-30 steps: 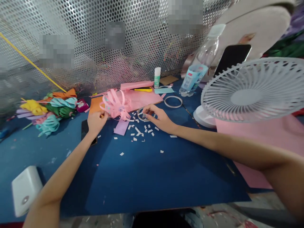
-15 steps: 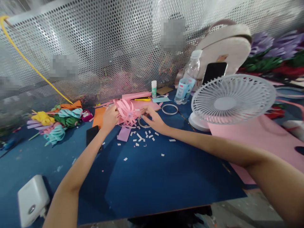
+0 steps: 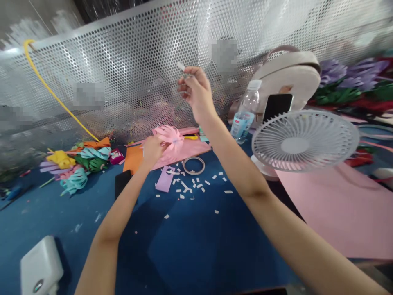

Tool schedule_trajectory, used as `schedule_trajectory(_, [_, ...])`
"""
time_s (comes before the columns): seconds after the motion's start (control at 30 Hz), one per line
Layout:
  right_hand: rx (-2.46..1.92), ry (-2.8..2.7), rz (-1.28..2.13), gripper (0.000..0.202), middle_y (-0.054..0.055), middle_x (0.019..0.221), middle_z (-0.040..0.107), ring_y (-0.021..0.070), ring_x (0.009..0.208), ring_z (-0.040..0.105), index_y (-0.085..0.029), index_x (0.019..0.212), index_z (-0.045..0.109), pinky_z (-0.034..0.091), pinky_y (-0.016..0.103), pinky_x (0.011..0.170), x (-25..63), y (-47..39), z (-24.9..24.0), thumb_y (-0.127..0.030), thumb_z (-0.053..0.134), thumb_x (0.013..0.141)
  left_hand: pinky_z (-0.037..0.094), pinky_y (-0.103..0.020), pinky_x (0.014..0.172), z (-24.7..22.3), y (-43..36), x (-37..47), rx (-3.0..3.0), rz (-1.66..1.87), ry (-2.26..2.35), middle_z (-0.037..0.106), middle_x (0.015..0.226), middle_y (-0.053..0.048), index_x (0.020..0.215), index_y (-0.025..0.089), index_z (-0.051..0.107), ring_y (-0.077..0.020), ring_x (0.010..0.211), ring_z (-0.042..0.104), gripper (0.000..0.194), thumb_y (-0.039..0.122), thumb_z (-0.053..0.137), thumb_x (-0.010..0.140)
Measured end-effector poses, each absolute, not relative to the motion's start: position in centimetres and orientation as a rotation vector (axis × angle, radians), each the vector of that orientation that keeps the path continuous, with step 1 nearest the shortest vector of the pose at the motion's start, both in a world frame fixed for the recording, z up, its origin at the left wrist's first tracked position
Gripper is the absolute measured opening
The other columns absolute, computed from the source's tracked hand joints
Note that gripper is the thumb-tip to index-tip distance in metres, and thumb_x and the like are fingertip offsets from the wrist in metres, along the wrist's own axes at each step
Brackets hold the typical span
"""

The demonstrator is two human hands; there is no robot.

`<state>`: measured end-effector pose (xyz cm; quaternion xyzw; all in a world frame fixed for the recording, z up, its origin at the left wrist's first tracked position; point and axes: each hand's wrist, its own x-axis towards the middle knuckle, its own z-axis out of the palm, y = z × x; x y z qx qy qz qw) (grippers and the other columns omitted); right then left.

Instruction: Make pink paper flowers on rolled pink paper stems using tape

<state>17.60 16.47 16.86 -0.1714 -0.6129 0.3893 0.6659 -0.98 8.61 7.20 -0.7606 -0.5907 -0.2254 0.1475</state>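
Observation:
My left hand (image 3: 153, 151) is closed on a pink paper flower (image 3: 173, 141) made of curled strips, held over the pink paper at the back of the table. High in front of the perforated metal panel, my right hand (image 3: 196, 90) pinches a small white strip (image 3: 181, 66) between thumb and fingertips. Below, a roll of tape (image 3: 194, 165) lies flat on the blue table. Beside it are a lilac paper piece (image 3: 165, 179) and several white paper scraps (image 3: 184, 186).
A white fan (image 3: 303, 141) and a water bottle (image 3: 244, 119) stand to the right, before a pale bag (image 3: 294, 69). Paper flowers (image 3: 76, 162) lie at left, near a black phone-like object (image 3: 122, 184) and a white power bank (image 3: 41, 266). The perforated panel (image 3: 138, 61) bounds the back.
My right hand has risen from beside the flower to high before the panel, carrying the white strip. The flower stays in my left hand. The camera view has tilted slightly upward.

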Motion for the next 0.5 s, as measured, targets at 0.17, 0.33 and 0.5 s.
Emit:
schedule_trajectory(0.17, [-0.173, -1.698, 0.656, 0.033, -0.004, 0.076, 0.059, 0.0099, 0.075, 0.060, -0.027, 0.102, 0.053, 0.048, 0.024, 0.069, 20.5, 15.4, 19.3, -0.053, 0.064, 0.086, 0.046, -0.031, 0.068, 10.3, 7.8, -2.2, -2.051, -1.331, -1.523, 0.070, 0.074, -0.007, 0.076, 0.017, 0.073, -0.0213, 0.073, 0.063, 0.023, 0.037, 0.064, 0.080])
schedule_trajectory(0.33, [-0.108, -1.990, 0.598, 0.038, -0.003, 0.083, 0.063, 0.0129, 0.081, 0.064, -0.023, 0.110, 0.051, 0.051, 0.028, 0.077, 20.1, 11.7, 19.9, -0.035, 0.074, 0.082, 0.050, -0.034, 0.080, 12.1, 7.1, -2.1, -2.022, -1.716, -1.264, 0.071, 0.088, -0.005, 0.073, 0.020, 0.071, -0.0218, 0.087, 0.064, 0.021, 0.040, 0.068, 0.079])
schedule_trajectory(0.5, [-0.065, -2.038, 0.505, 0.034, -0.003, 0.087, 0.064, 0.0125, 0.085, 0.063, -0.019, 0.113, 0.050, 0.050, 0.029, 0.083, 18.8, 9.7, 19.8, -0.022, 0.070, 0.085, 0.051, -0.037, 0.087, 12.9, 6.4, -1.2, -2.026, -1.721, -1.207, 0.068, 0.105, -0.007, 0.078, 0.018, 0.070, -0.0235, 0.099, 0.063, 0.026, 0.044, 0.072, 0.077])
